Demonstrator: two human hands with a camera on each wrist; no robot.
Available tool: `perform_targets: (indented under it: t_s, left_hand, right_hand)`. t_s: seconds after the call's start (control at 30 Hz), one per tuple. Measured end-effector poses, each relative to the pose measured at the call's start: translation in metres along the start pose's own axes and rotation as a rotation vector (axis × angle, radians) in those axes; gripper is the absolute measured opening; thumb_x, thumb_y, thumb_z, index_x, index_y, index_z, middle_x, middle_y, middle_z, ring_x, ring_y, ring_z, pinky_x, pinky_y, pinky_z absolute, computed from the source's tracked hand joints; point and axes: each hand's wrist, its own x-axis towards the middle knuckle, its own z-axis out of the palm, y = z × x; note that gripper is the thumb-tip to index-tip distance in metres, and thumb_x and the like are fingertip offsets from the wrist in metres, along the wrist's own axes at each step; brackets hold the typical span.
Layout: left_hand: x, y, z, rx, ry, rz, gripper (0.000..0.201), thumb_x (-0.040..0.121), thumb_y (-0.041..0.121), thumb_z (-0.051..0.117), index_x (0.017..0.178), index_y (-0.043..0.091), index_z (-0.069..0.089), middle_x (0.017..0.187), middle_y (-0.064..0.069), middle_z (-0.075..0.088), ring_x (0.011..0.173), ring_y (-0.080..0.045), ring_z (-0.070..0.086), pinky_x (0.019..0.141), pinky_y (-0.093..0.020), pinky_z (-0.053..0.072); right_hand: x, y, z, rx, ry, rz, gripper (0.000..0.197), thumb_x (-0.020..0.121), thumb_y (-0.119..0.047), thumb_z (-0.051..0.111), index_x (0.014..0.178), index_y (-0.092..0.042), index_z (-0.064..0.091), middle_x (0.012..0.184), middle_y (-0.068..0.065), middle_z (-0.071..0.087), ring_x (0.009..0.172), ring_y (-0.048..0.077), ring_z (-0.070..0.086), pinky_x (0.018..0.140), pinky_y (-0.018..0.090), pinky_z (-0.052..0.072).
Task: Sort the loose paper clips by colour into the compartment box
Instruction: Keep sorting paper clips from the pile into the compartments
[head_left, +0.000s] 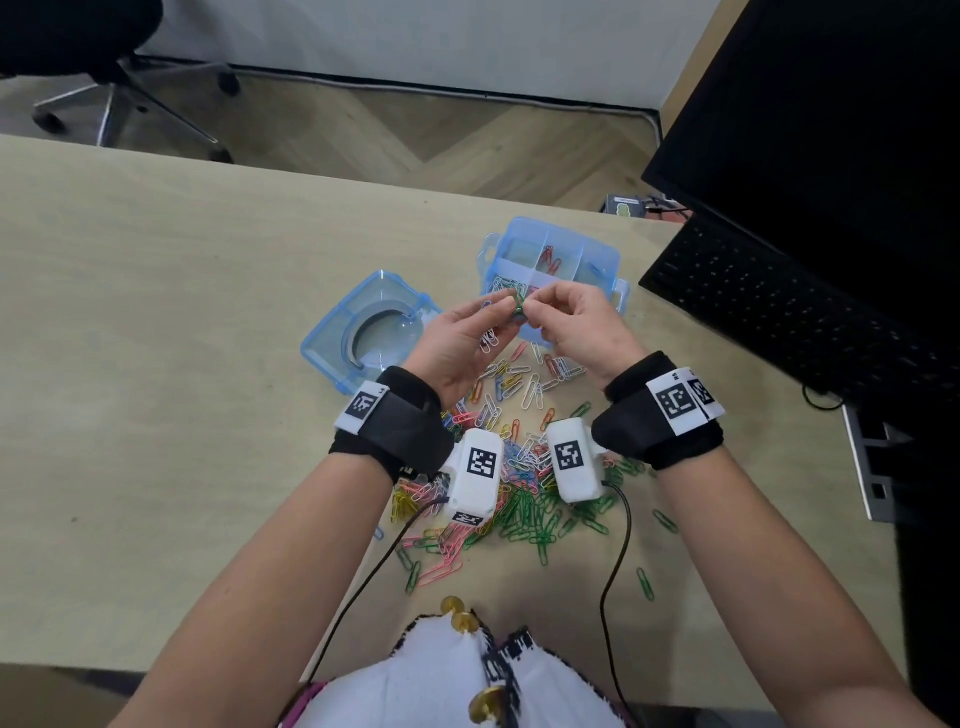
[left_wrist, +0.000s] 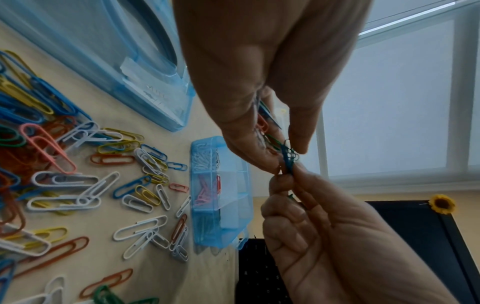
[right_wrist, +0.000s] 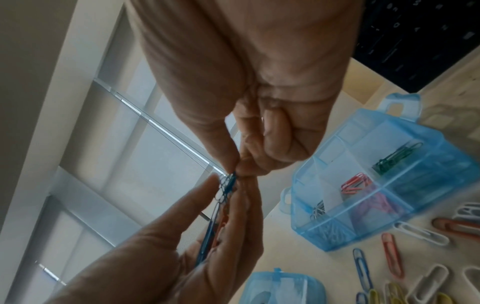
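Clips of several colours sit bunched in the left hand (head_left: 457, 343), a green-blue tangle (head_left: 518, 305) poking out at its fingertips. The right hand (head_left: 576, 332) pinches that same tangle between thumb and forefinger, its other fingers curled in, so both hands meet on it in the air just in front of the compartment box (head_left: 597, 254). In the left wrist view the tangle (left_wrist: 288, 156) looks like thin coated wire loops hooked through one another, with red and green clips tucked behind in the palm. The box is clear blue plastic, lid off, its cells holding white, red, pink and green clips in separate sections. Its lid (head_left: 363, 332) lies to the left on the table (head_left: 156, 312). The loose pile (head_left: 519, 467) spreads beneath the wrists, mixed white, yellow, pink, blue, orange and green.
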Motion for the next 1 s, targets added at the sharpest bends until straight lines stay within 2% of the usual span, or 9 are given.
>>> perform_targets:
  t_s: [0.1, 0.27, 0.33, 0.4, 0.5, 0.6, 0.73, 0.83, 1.0]
  left_hand:
    - [0.000, -0.001, -0.001, 0.010, 0.018, 0.025, 0.013, 0.089, -0.004, 0.058, 0.099, -0.001, 0.064, 0.083, -0.007, 0.073, 0.081, -0.014, 0.070, 0.079, -0.019, 0.056]
    - [-0.002, 0.004, -0.005, 0.113, 0.014, 0.072, 0.017, 0.085, -0.008, 0.060, 0.096, 0.003, 0.066, 0.083, -0.006, 0.074, 0.079, -0.012, 0.070, 0.081, -0.019, 0.055]
    - [-0.003, 0.006, -0.007, 0.137, 0.007, 0.069, 0.020, 0.084, -0.010, 0.061, 0.097, 0.003, 0.067, 0.085, -0.009, 0.074, 0.080, -0.014, 0.070, 0.083, -0.020, 0.055]
    - [-0.003, 0.007, -0.008, 0.129, 0.012, 0.060, 0.019, 0.084, -0.010, 0.060, 0.098, 0.002, 0.067, 0.084, -0.010, 0.073, 0.078, -0.015, 0.070, 0.084, -0.022, 0.055]
    - [-0.002, 0.007, -0.009, 0.072, 0.043, 0.061, 0.015, 0.086, -0.009, 0.058, 0.096, -0.001, 0.066, 0.079, -0.010, 0.072, 0.076, -0.016, 0.071, 0.080, -0.021, 0.056]
    - [0.000, 0.009, -0.011, 0.024, 0.079, 0.064, 0.012, 0.088, -0.008, 0.057, 0.095, -0.003, 0.065, 0.079, -0.010, 0.071, 0.076, -0.016, 0.070, 0.079, -0.022, 0.057]
    - [0.000, 0.009, -0.008, 0.062, 0.093, 0.025, 0.008, 0.091, -0.003, 0.056, 0.093, -0.003, 0.064, 0.086, -0.012, 0.068, 0.074, -0.015, 0.071, 0.077, -0.022, 0.057]
    - [-0.003, 0.005, -0.002, 0.128, 0.048, -0.012, 0.006, 0.089, 0.003, 0.062, 0.091, -0.001, 0.066, 0.083, -0.009, 0.070, 0.077, -0.015, 0.070, 0.080, -0.021, 0.056]
    - [-0.005, 0.001, 0.004, 0.097, 0.045, -0.013, 0.006, 0.087, -0.005, 0.061, 0.092, -0.004, 0.064, 0.080, -0.010, 0.070, 0.072, -0.015, 0.070, 0.081, -0.022, 0.056]
  right_hand:
    - [0.001, 0.001, 0.001, 0.036, 0.018, -0.005, 0.017, 0.091, -0.007, 0.060, 0.076, -0.015, 0.058, 0.070, 0.000, 0.057, 0.044, -0.009, 0.047, 0.047, 0.006, 0.037]
    - [0.000, 0.002, 0.001, 0.170, 0.017, 0.079, 0.017, 0.091, -0.008, 0.060, 0.077, -0.016, 0.059, 0.073, 0.002, 0.059, 0.049, 0.003, 0.040, 0.041, 0.012, 0.033]
    - [0.001, 0.003, 0.000, 0.243, 0.037, 0.113, 0.016, 0.091, -0.009, 0.060, 0.077, -0.016, 0.060, 0.076, 0.006, 0.060, 0.047, 0.004, 0.037, 0.039, 0.014, 0.029]
    - [0.002, 0.003, 0.000, 0.274, 0.062, 0.132, 0.016, 0.091, -0.010, 0.062, 0.076, -0.017, 0.060, 0.079, 0.009, 0.062, 0.043, 0.002, 0.037, 0.039, 0.015, 0.026]
    - [0.002, 0.002, -0.003, 0.317, 0.087, 0.146, 0.016, 0.092, -0.011, 0.061, 0.077, -0.017, 0.058, 0.077, 0.007, 0.063, 0.038, -0.001, 0.037, 0.039, 0.014, 0.025]
    - [0.001, 0.002, -0.006, 0.363, 0.079, 0.155, 0.016, 0.093, -0.009, 0.057, 0.078, -0.015, 0.057, 0.071, 0.004, 0.062, 0.040, 0.001, 0.035, 0.037, 0.013, 0.024]
    - [0.002, 0.006, -0.007, 0.384, 0.045, 0.165, 0.017, 0.094, -0.007, 0.056, 0.079, -0.014, 0.058, 0.074, 0.007, 0.062, 0.041, 0.002, 0.033, 0.037, 0.013, 0.024]
    - [0.002, 0.010, -0.005, 0.368, 0.056, 0.148, 0.015, 0.093, -0.008, 0.058, 0.079, -0.014, 0.059, 0.080, 0.011, 0.063, 0.039, 0.001, 0.034, 0.036, 0.013, 0.025]
    - [0.003, 0.011, 0.001, 0.350, 0.077, 0.148, 0.015, 0.093, -0.008, 0.057, 0.080, -0.014, 0.058, 0.076, 0.007, 0.063, 0.041, 0.003, 0.033, 0.037, 0.013, 0.027]
